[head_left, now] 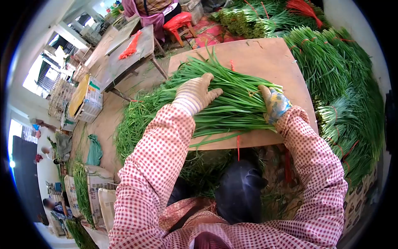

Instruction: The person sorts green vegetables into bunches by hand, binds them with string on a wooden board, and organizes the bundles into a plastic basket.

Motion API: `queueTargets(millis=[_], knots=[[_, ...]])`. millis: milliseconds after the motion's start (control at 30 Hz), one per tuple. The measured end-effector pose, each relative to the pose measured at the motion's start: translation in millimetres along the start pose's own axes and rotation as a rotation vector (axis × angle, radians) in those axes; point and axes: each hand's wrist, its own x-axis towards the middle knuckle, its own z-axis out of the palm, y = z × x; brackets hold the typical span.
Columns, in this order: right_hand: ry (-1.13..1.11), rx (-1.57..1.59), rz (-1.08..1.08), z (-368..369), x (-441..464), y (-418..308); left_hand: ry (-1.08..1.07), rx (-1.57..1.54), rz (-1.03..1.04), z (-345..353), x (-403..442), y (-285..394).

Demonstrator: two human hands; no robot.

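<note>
A loose bundle of long green garlic chives (232, 95) lies across the brown work board (248, 50), its leafy ends trailing off the left side. My left hand (198, 93), in a striped glove, rests on top of the leaves with thumb and fingers apart. At the bundle's right end, my right hand (277, 106), in a glove with a blue and yellow pattern, is cupped round the stem ends; some of its fingers are hidden. A red tie (238, 146) runs under the chives, hanging over the board's near edge and showing again on the far side.
Tied chive bundles (331, 70) are piled along the right. Loose leaves (137, 124) heap up left of the board. Beyond stand another table (134, 52) with red ties (132, 45), a red stool (179, 23) and a person (153, 16). Crates (89, 99) stand on the left.
</note>
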Motion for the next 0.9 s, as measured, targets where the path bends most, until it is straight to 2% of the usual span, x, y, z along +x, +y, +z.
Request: queueTargets(millis=[67, 133, 167, 200, 300, 333, 400, 533, 600, 700, 733, 800, 867, 900], knots=[[-0.014, 0.001, 0.023, -4, -2, -4, -0.011, -0.005, 0.053, 0, 11, 7], [-0.013, -0.034, 0.005, 0, 1, -1, -0.189, 0.211, 0.12, -10, 16, 21], [-0.041, -0.01, 0.022, -8, -1, -6, -0.107, 0.256, 0.187, -13, 10, 27], [-0.043, -0.007, 0.029, -6, 0, -5, -0.112, 0.256, 0.193, -15, 5, 32], [-0.039, -0.049, 0.05, -5, 3, -8, -0.058, 0.362, 0.391, -18, -16, 43], [-0.037, -0.047, 0.059, -7, 3, -10, -0.073, 0.315, 0.408, -18, -30, 49], [-0.049, -0.075, 0.074, -8, 6, -11, -0.008, 0.003, 0.495, -2, -62, 51], [-0.048, 0.138, 0.235, 13, 23, 3, -0.157, -0.16, 0.576, 30, -140, 47], [-0.067, 0.186, 0.271, 9, 20, 0, -0.457, -0.184, 0.396, 35, -186, 23], [-0.117, -0.185, 0.091, -2, 14, -5, -0.765, 0.128, 0.048, 36, -232, -44], [-0.115, -0.186, 0.088, 0, 16, -5, -0.882, 0.285, -0.081, 30, -238, -63], [-0.077, 0.077, 0.245, 5, 24, -4, -1.126, 0.527, -0.248, 3, -223, -67], [-0.058, 0.02, 0.187, -6, 11, -14, -0.942, 0.391, 0.018, -30, -190, -20], [-0.063, 0.046, 0.171, -6, 11, -13, -0.684, 0.287, 0.132, -34, -173, 1]])
